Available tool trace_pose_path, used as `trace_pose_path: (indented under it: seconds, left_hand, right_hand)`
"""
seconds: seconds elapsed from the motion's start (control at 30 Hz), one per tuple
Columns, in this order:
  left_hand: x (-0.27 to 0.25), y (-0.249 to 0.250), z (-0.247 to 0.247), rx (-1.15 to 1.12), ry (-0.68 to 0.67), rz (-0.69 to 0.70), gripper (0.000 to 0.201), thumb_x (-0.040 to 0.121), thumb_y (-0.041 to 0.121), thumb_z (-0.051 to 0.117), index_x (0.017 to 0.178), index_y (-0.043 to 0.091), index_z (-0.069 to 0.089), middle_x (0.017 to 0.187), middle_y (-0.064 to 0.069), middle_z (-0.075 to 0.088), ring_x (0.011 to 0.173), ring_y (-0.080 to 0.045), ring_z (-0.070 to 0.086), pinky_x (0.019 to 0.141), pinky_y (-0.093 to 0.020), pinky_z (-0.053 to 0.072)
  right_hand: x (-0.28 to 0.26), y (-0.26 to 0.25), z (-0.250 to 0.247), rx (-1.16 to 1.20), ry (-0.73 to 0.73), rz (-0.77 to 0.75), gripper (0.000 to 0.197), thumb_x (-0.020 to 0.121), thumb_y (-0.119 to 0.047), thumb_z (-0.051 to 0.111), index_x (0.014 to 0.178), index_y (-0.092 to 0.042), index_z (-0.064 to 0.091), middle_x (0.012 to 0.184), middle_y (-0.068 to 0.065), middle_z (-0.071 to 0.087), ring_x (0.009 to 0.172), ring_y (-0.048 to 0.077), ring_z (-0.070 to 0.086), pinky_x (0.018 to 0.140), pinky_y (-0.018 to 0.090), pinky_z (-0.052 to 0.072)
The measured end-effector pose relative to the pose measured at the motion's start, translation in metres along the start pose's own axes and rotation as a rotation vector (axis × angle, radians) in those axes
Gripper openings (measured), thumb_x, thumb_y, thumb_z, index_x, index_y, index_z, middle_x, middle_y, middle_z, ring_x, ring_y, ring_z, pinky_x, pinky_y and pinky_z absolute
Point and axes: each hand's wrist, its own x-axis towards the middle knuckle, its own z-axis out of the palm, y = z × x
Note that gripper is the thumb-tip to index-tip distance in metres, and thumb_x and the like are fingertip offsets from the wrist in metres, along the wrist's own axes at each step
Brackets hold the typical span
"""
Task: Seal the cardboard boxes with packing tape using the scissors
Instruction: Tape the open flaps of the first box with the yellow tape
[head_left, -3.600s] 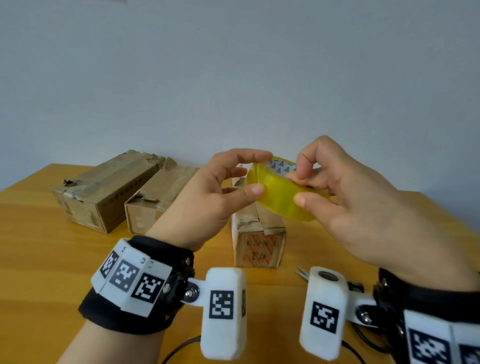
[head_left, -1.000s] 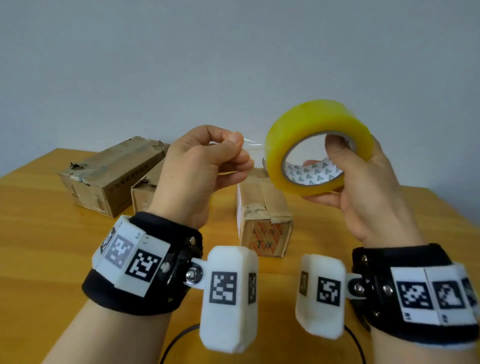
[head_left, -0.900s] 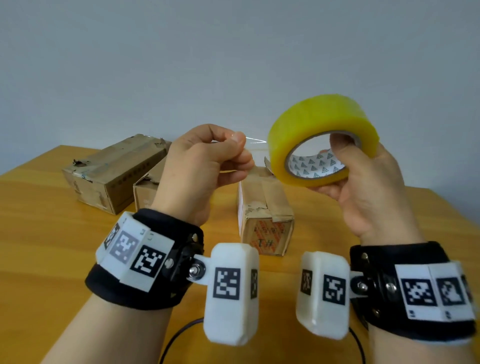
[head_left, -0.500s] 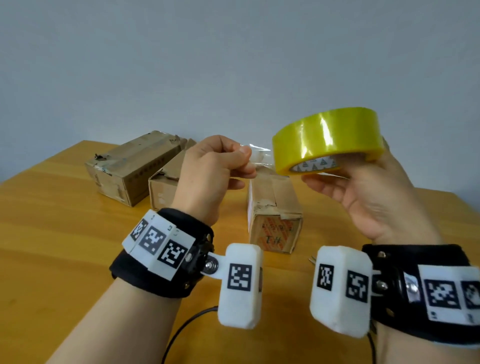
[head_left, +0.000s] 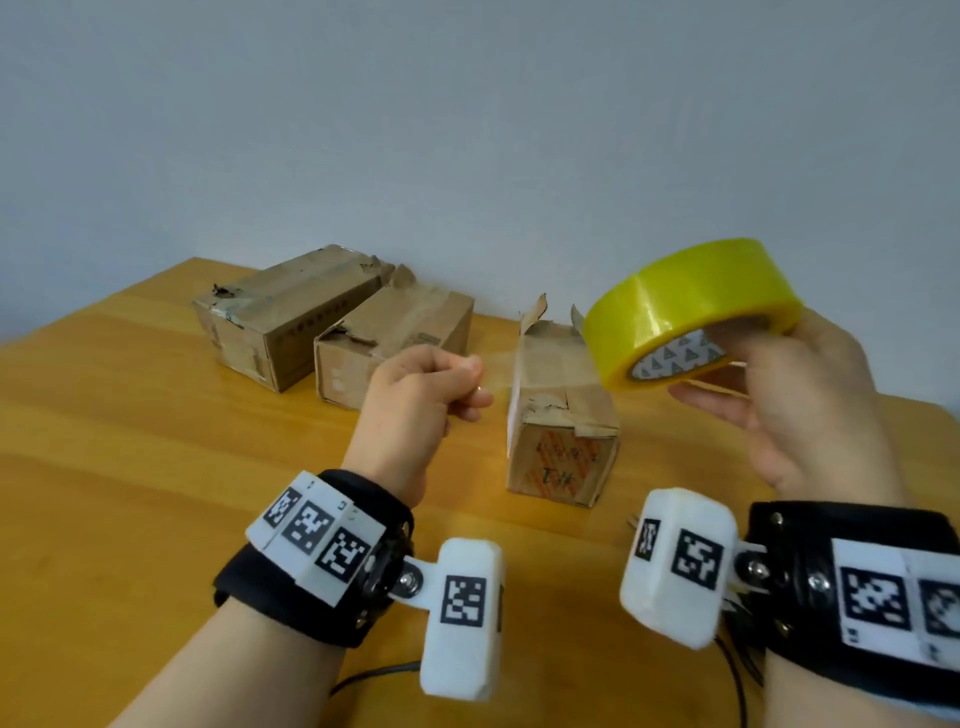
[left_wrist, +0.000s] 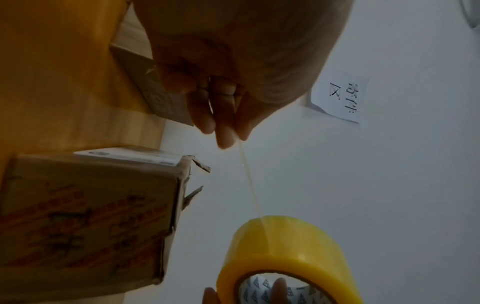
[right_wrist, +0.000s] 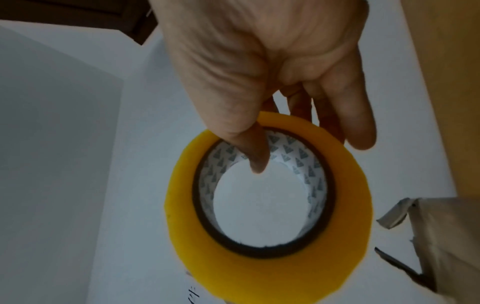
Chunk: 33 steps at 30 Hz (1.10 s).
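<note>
My right hand (head_left: 779, 395) holds a yellow roll of packing tape (head_left: 685, 306) in the air, thumb inside the patterned core (right_wrist: 259, 156), fingers outside. My left hand (head_left: 431, 395) pinches the free end of the clear tape strip (left_wrist: 249, 181), which stretches from the pinch to the roll (left_wrist: 283, 255). Below the strip stands a small cardboard box (head_left: 563, 415) with torn flaps raised at its far end. Two more cardboard boxes (head_left: 291, 312) (head_left: 389, 343) lie side by side at the back left. Metal tips, possibly the scissors (head_left: 632, 521), peek out beside my right wrist mount.
The wooden table (head_left: 130, 467) runs to a pale wall at the back. A paper note with handwriting (left_wrist: 340, 96) hangs on that wall. A black cable (head_left: 374, 675) trails near the table's front edge.
My hands have drawn apart, the left going left and lower, the right going right, so a longer strip of tape is pulled off the roll. The head view has shifted left.
</note>
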Motion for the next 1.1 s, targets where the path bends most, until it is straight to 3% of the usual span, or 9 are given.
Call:
trace_pose_path:
  seconds: [0.1,0.27,0.47,0.83,1.1]
  left_hand:
    - [0.003,-0.006,0.001,-0.030,0.022,-0.030,0.015,0.092,0.013,0.065,0.078,0.012,0.059,0.066,-0.003,0.068,0.053,-0.008,0.053,0.052,-0.021,0.037]
    - [0.007,-0.016,0.007,-0.055,0.018,-0.053,0.017,0.091,0.009,0.064,0.075,0.009,0.058,0.063,-0.006,0.066,0.048,-0.006,0.049,0.046,-0.012,0.039]
    - [0.012,-0.030,0.015,0.018,-0.003,-0.062,0.013,0.092,0.010,0.063,0.081,0.007,0.059,0.059,-0.004,0.064,0.049,-0.006,0.046,0.047,-0.014,0.038]
    - [0.010,-0.043,0.022,0.150,-0.020,-0.024,0.024,0.098,0.025,0.057,0.077,0.014,0.057,0.060,0.009,0.060,0.060,-0.009,0.045,0.067,-0.029,0.035]
    - [0.011,-0.042,0.022,0.121,-0.039,-0.045,0.024,0.098,0.024,0.058,0.078,0.012,0.057,0.056,0.010,0.058,0.053,-0.007,0.042,0.055,-0.022,0.035]
  right_hand:
    - [-0.001,0.001,0.003,-0.018,0.045,-0.034,0.005,0.091,-0.022,0.072,0.092,-0.022,0.067,0.099,0.006,0.073,0.088,0.021,0.074,0.063,0.032,0.060]
    - [0.002,0.010,0.003,-0.104,0.108,-0.054,0.013,0.087,-0.031,0.077,0.089,-0.021,0.068,0.096,0.007,0.072,0.086,0.020,0.074,0.062,0.034,0.058]
    - [0.009,0.020,-0.005,-0.169,0.130,-0.012,0.016,0.085,-0.032,0.079,0.086,-0.020,0.068,0.099,0.010,0.073,0.090,0.026,0.074,0.064,0.036,0.058]
    - [0.015,0.026,-0.012,-0.186,0.142,0.018,0.015,0.084,-0.031,0.080,0.085,-0.021,0.069,0.104,0.012,0.073,0.095,0.027,0.073,0.066,0.038,0.059]
    - [0.014,0.024,-0.014,-0.198,0.131,0.033,0.012,0.085,-0.027,0.078,0.086,-0.021,0.068,0.106,0.013,0.072,0.093,0.027,0.073,0.065,0.036,0.058]
